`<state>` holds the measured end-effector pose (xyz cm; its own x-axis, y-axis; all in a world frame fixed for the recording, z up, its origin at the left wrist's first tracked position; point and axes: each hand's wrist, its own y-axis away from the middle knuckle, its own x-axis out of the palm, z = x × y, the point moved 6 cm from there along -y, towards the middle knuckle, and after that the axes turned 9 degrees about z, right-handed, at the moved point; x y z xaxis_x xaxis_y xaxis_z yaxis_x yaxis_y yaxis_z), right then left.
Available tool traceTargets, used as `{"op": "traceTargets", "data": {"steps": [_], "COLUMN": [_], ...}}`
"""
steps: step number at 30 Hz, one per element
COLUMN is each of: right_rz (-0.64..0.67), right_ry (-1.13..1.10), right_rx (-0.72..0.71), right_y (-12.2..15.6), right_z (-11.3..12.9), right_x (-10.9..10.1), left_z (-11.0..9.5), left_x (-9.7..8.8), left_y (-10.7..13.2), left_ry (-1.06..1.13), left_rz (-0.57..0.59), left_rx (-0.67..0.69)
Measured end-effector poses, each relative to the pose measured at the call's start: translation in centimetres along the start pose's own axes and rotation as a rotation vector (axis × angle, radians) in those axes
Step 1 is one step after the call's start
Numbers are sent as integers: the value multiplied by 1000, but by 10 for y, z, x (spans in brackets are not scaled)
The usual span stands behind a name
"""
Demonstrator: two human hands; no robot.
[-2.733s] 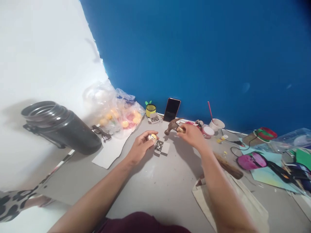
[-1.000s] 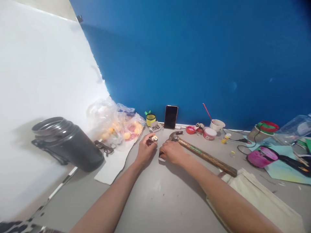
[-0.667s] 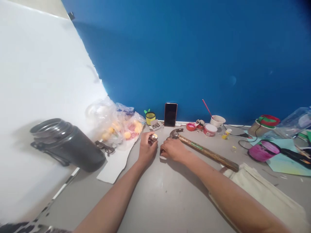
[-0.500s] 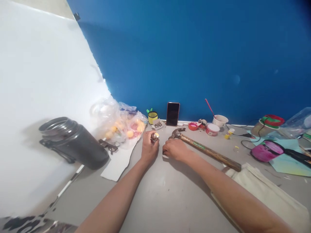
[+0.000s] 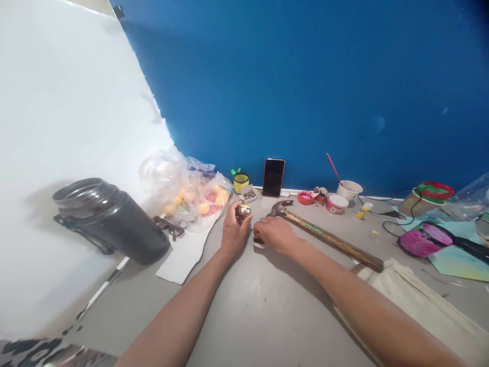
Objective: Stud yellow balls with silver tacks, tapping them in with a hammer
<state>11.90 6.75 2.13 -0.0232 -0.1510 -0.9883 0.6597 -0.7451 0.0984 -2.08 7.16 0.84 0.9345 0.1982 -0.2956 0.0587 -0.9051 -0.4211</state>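
Between the thumb and fingers of my left hand (image 5: 234,232) is a small round object (image 5: 243,211), dark brown with a shiny, bead-like top. My right hand (image 5: 277,235) rests low over the table, its fingers curled down around a small white and dark item (image 5: 259,243) that they mostly cover. A claw hammer (image 5: 324,234) lies just beyond and to the right, its head close to my right fingers. Behind my left hand sits a small open box (image 5: 249,194) of tiny shiny pieces, beside a yellow cup (image 5: 240,182).
A dark flask (image 5: 114,219) and a plastic bag (image 5: 198,196) stand at left. A phone (image 5: 273,177) leans against the blue wall. To the right are a paper cup (image 5: 349,189), a round tub (image 5: 336,204), a pink container (image 5: 424,239) and cream cloth (image 5: 412,295).
The view has shifted slightly. In my left hand the round object has turned a little, showing more of its dark side. My right hand stays nearly in place over the white item.
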Motion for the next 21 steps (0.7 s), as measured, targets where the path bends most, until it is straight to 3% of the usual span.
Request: {"op": "traceTargets", "data": {"steps": [9, 15, 18, 21], "right_rz": [-70, -136, -253, -310], "right_ry": [-447, -1210, -1605, -1864], "right_rx": [-39, 42, 80, 52], "right_y": [3, 3, 2, 0], "right_z": [-3, -35, -51, -57], "right_x": [-8, -4, -4, -3], "left_z": [1, -8, -14, -14], "left_x": [2, -3, -6, -7], "left_y": [-1, 0, 2, 4], "left_ry": [-64, -81, -6, 92], "left_rz": [24, 7, -5, 8], "left_rx": [8, -47, -62, -111]}}
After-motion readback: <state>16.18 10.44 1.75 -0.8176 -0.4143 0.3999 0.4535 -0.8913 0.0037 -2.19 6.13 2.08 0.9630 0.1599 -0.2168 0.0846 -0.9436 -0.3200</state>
